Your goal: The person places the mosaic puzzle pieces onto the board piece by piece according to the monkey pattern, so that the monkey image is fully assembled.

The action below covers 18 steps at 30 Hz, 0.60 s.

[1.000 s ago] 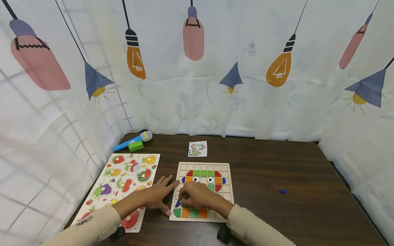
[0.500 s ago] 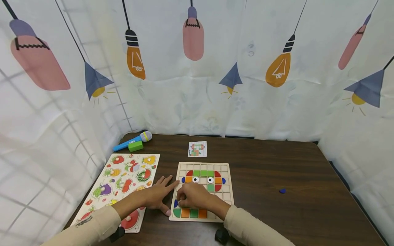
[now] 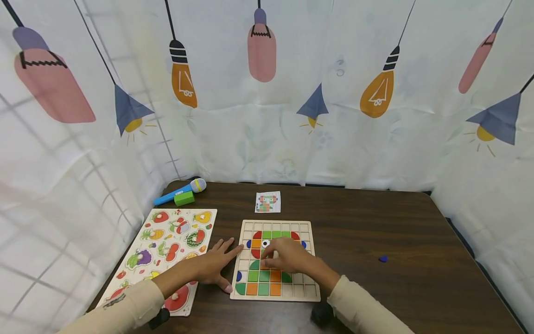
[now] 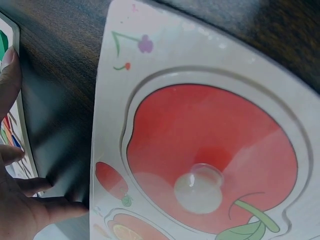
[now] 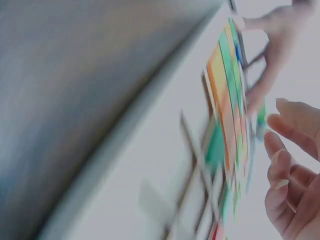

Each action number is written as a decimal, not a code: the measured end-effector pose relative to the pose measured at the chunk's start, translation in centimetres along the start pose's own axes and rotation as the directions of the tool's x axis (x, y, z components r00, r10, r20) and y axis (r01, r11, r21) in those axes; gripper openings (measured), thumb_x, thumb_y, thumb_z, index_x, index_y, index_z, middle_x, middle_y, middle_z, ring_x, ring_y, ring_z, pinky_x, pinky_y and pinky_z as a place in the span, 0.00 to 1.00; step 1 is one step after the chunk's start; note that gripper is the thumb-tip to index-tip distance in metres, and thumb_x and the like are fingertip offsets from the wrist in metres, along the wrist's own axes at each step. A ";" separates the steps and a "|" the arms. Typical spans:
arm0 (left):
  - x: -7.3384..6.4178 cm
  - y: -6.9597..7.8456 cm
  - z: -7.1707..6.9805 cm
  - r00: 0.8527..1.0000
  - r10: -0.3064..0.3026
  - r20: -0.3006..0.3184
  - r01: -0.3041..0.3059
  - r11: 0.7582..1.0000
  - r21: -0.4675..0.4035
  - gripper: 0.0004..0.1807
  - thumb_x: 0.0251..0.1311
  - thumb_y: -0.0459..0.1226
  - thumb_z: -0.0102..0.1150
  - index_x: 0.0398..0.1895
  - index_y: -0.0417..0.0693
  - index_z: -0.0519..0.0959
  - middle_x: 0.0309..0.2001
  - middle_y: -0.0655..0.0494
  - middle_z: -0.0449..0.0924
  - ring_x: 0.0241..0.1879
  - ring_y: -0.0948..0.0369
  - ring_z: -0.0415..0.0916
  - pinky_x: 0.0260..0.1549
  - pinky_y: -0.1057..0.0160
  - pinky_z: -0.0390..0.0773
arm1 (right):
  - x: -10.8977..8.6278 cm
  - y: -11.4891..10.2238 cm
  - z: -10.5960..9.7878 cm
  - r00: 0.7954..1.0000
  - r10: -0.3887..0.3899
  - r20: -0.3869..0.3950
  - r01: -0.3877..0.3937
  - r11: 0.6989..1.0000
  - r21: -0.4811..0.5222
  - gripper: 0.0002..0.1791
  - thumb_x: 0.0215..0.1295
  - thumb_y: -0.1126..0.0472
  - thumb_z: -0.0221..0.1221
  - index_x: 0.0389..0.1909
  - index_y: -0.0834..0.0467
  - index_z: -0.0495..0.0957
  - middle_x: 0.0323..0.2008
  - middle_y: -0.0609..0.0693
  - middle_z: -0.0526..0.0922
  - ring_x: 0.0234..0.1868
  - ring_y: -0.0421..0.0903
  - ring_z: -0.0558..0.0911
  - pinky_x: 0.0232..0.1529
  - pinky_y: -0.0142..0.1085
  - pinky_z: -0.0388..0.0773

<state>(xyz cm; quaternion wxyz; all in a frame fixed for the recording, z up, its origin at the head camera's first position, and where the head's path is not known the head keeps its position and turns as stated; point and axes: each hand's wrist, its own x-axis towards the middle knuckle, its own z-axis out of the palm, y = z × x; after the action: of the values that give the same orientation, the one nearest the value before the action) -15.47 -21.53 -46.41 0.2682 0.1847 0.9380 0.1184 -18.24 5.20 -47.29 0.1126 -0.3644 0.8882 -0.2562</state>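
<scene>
A wooden grid board (image 3: 308,291) lies on the table, with coloured tiles set in several of its squares. Near its lower left corner is a blue piece (image 3: 239,276), flat in its square. My left hand (image 3: 214,265) touches the board's left edge, fingers spread. Over the middle of the board is my right hand (image 3: 289,256), fingers loosely bent; in the right wrist view nothing shows between the fingertips (image 5: 281,157). It covers part of the tile pattern. A loose blue piece (image 3: 383,259) lies on the table to the right.
A fruit puzzle board (image 3: 167,232) lies at the left, under my left forearm. Behind it are a toy microphone (image 3: 179,193) and a green block (image 3: 184,198). A small pattern card (image 3: 268,202) lies beyond the grid board. A printed curtain (image 3: 267,139) surrounds the table.
My right hand has left the blue piece at the board's left side, now seated in its square, and moved right and up. The left hand has stayed put.
</scene>
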 end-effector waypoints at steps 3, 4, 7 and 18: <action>0.2 0.0 0.0 1.000 -0.001 -0.001 0.001 1.000 0.007 0.61 0.43 0.58 0.77 0.80 0.61 0.53 0.80 0.42 0.45 0.78 0.34 0.41 0.68 0.32 0.59 | -2.1 2.4 -1.9 1.000 0.013 -0.027 -0.012 1.000 0.029 0.10 0.67 0.51 0.65 0.42 0.50 0.89 0.39 0.39 0.85 0.36 0.34 0.77 0.38 0.30 0.75; 0.2 0.0 0.0 1.000 -0.001 -0.001 0.001 1.000 0.010 0.61 0.43 0.58 0.78 0.80 0.61 0.53 0.80 0.42 0.45 0.78 0.34 0.41 0.68 0.32 0.59 | -2.9 3.3 -2.6 0.999 0.015 -0.036 -0.014 0.999 0.036 0.10 0.67 0.51 0.65 0.42 0.50 0.89 0.39 0.39 0.86 0.36 0.34 0.76 0.38 0.30 0.74; 0.3 0.1 0.0 1.000 -0.003 0.002 0.003 1.000 0.013 0.61 0.42 0.58 0.77 0.80 0.61 0.53 0.80 0.41 0.45 0.78 0.34 0.41 0.68 0.32 0.59 | -5.6 6.0 -4.3 0.998 0.022 -0.059 -0.018 0.997 0.069 0.10 0.68 0.51 0.65 0.42 0.51 0.90 0.37 0.39 0.85 0.34 0.34 0.76 0.35 0.31 0.75; 0.1 0.0 0.0 1.000 -0.004 0.005 0.004 1.000 0.004 0.61 0.43 0.57 0.78 0.80 0.60 0.53 0.80 0.41 0.45 0.78 0.34 0.41 0.68 0.32 0.59 | -16.6 14.4 -9.1 0.971 0.152 -0.183 -0.144 0.988 0.057 0.12 0.68 0.52 0.64 0.43 0.54 0.88 0.37 0.40 0.84 0.33 0.31 0.77 0.33 0.31 0.77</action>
<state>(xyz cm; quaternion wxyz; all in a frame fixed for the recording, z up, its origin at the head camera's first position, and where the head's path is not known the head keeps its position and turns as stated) -15.55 -21.46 -46.51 0.2706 0.1836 0.9379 0.1157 -18.47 28.96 -47.14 0.0554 -0.2692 0.9137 -0.2994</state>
